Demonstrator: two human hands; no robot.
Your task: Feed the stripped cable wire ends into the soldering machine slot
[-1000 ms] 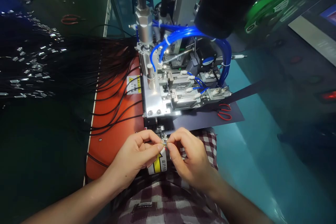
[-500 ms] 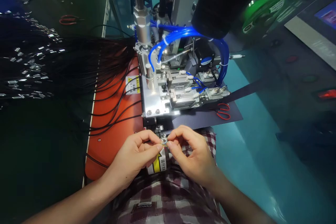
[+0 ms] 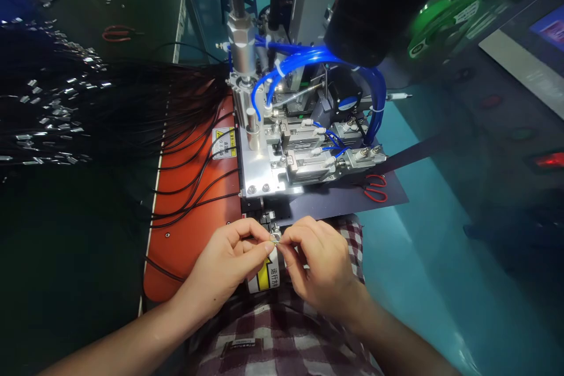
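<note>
My left hand [image 3: 231, 255] pinches thin wires [image 3: 275, 239] between thumb and forefinger. Facing it, my right hand [image 3: 321, 258] is closed on the same fine wires, its fingertips almost meeting the left ones. The wire ends are too small to make out clearly. Just beyond the fingers sits a small metal fixture [image 3: 272, 220] at the front of the machine. Under the hands is a white and yellow label [image 3: 267, 276] with printed characters, partly covered by the left hand.
A metal machine [image 3: 304, 150] with blue air tubes [image 3: 308, 54] stands ahead. Black cables [image 3: 194, 188] lie across the orange surface [image 3: 189, 264] at left, with many shiny cable ends beyond. Red-handled scissors [image 3: 375, 188] lie at right. A dark cylinder [image 3: 379, 6] hangs overhead.
My right hand has turned slightly, its fingertips moving a little left and closer to the left hand. Less of the coloured wires shows between the fingers. My left hand stays nearly still.
</note>
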